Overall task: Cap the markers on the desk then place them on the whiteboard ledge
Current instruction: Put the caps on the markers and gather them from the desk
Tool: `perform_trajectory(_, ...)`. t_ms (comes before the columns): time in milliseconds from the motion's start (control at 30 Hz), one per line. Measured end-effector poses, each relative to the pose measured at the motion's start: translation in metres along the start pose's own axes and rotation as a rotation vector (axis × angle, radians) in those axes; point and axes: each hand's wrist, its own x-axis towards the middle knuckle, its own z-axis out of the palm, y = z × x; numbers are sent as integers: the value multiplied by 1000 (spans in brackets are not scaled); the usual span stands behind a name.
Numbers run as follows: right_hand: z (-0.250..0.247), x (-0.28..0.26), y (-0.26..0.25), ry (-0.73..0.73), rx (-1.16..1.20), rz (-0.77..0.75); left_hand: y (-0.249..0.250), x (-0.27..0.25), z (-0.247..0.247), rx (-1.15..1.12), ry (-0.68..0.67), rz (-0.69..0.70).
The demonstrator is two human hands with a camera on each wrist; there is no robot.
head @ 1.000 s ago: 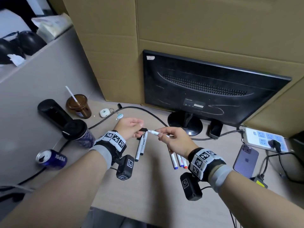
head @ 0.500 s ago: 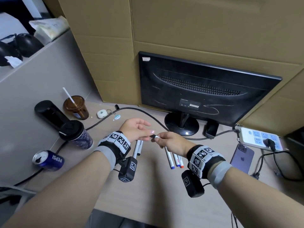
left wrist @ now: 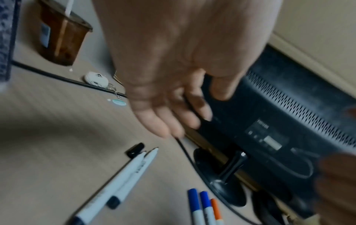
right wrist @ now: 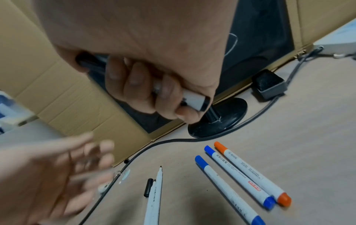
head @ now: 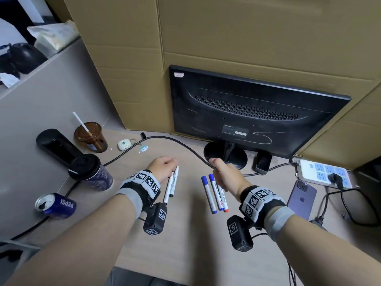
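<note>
My right hand (head: 221, 172) is curled in a fist around a white marker (right wrist: 193, 100); its black cap end sticks out past the thumb side. My left hand (head: 168, 166) hovers with relaxed fingers (left wrist: 173, 120), holding nothing, just above the tips of two uncapped white markers (head: 171, 186). These lie side by side with a loose black cap (left wrist: 135, 150) next to their tips. Three capped markers lie in a row by my right wrist: two blue (head: 212, 193) and one orange (right wrist: 252, 173).
A black monitor (head: 255, 112) stands at the back against cardboard boxes (head: 226, 34), and its cable (head: 181, 144) crosses the desk between my hands. To the left are a Pepsi can (head: 55, 204), cups and a black bottle. A phone (head: 302, 198) and power strip (head: 323, 171) are on the right.
My hands, which met over one marker and its black cap, have parted. The right keeps that marker in its fist; the left has let go and dropped toward the two uncapped markers.
</note>
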Motion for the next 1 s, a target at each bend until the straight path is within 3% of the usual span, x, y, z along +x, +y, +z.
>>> perform_trajectory(100,-2,1,3,-3,66,-19,-14,7,1,68,107,-62)
perform_trajectory(367,7,16,41,18,117,77,-49,29,11,188,81,-199)
perform_trajectory(567,10,33,64,119,143,184,-57,47,14,204,84,-278)
perform_trajectory(833,35,64,91,45,-94,117,-87,89,10,218,119,-302)
perform_trajectory(1000,58,77,79,23,-523,75,-85,96,0,254,114,-317)
